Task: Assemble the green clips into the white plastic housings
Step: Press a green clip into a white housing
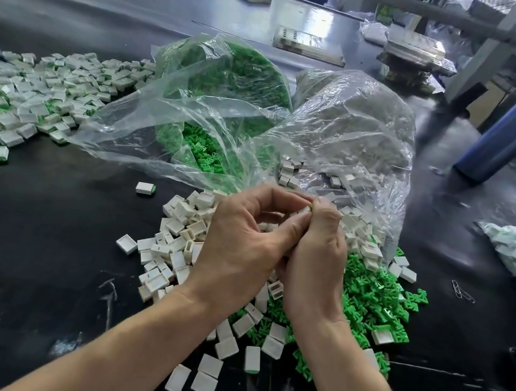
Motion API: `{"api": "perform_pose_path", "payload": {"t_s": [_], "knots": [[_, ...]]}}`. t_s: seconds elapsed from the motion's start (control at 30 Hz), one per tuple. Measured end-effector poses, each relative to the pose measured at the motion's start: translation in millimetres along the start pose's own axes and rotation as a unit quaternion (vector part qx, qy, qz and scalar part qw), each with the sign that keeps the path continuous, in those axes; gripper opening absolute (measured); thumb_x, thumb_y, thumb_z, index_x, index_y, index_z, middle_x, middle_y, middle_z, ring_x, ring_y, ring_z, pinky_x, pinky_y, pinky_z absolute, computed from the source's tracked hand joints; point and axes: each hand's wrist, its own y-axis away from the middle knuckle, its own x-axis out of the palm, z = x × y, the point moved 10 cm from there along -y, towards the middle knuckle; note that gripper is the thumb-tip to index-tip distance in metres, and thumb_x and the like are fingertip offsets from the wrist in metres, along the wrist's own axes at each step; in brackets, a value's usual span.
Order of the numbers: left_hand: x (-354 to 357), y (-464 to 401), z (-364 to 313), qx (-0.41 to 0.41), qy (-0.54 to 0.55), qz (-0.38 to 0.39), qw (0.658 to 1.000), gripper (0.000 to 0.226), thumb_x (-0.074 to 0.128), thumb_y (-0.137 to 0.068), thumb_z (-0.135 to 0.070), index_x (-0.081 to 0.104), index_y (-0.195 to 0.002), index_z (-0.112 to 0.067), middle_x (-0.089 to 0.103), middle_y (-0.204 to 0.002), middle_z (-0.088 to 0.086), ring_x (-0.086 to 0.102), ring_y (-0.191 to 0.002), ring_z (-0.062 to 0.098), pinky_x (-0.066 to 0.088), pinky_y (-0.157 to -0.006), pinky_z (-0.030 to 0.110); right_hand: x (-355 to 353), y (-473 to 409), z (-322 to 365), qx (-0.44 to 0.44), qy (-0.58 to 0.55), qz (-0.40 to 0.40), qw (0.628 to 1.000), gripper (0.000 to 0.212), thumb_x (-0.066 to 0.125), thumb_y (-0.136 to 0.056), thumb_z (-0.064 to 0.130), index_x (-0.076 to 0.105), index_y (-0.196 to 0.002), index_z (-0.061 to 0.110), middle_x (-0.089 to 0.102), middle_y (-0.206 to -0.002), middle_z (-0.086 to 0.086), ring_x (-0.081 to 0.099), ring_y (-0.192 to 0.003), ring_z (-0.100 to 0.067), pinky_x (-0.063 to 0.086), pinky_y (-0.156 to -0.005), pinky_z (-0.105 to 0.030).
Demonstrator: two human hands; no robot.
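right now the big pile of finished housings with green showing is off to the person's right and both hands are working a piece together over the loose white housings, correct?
Not quite. The head view shows the pile of finished housings on the person's left, not the right. The rest holds: the left hand and right hand meet on one small piece above the loose white housings.

loose housings (172, 242) at frame centre, clips (372, 301) right of them, two bags (229, 114) behind, assembled pile (25, 99) at left.

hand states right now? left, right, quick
Left hand: fingers curled, pinching a small white plastic housing at the fingertips.
Right hand: curled on the same housing; a bit of green shows.
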Motion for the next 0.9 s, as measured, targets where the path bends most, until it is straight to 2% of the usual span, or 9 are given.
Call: {"api": "perform_pose_path", "payload": {"t_s": [0.13,0.43,0.63,0.73,0.9], "knots": [[0.2,0.4,0.0,0.001,-0.004,0.000,1.000,0.009,0.076,-0.092,-0.009,0.076,-0.101,-0.009,0.079,-0.098,0.002,0.077,-0.092,0.020,0.065,-0.079,0.037,-1.0,-1.4,0.9,-0.011,0.006,-0.004,1.000,0.050,0.032,-0.099,0.043,0.080,-0.084,0.038,0.079,-0.082,-0.002,0.077,-0.080,-0.018,0.057,-0.061,-0.031],[1.4,2.0,-3.0,0.018,-0.017,0.005,1.000,0.008,0.076,-0.092,-0.009,0.077,-0.100,-0.011,0.079,-0.097,0.001,0.077,-0.093,0.019,0.063,-0.083,0.034,-1.2,-1.6,2.8,-0.027,0.013,0.014,0.999,0.056,0.029,-0.103,0.037,0.081,-0.080,0.038,0.079,-0.080,-0.001,0.076,-0.074,-0.013,0.056,-0.057,-0.023],[1.3,2.4,-2.5,0.018,-0.012,0.003,1.000,0.008,0.076,-0.093,-0.008,0.077,-0.100,-0.012,0.080,-0.097,0.000,0.077,-0.093,0.019,0.063,-0.083,0.034,-2.1,-4.0,-2.3,-0.016,0.012,0.018,1.000,0.056,0.029,-0.101,0.037,0.081,-0.079,0.035,0.078,-0.078,0.000,0.076,-0.077,-0.016,0.058,-0.062,-0.031],[0.4,2.4,-1.2,0.015,-0.010,0.001,1.000,0.008,0.076,-0.093,-0.008,0.077,-0.100,-0.011,0.080,-0.097,0.002,0.077,-0.093,0.021,0.064,-0.085,0.039,0.4,-2.6,-0.3,-0.020,0.011,0.029,0.999,0.059,0.029,-0.103,0.034,0.080,-0.074,0.036,0.072,-0.065,0.009,0.071,-0.064,-0.006,0.054,-0.055,-0.023],[-0.7,2.3,-0.9,0.011,-0.014,-0.004,1.000,0.007,0.077,-0.093,-0.008,0.077,-0.099,-0.010,0.080,-0.095,0.001,0.077,-0.091,0.019,0.063,-0.084,0.038,-0.3,-0.2,1.3,-0.022,0.014,0.029,0.999,0.061,0.029,-0.102,0.033,0.076,-0.063,0.036,0.065,-0.055,0.013,0.063,-0.052,0.001,0.047,-0.045,-0.015]]}}
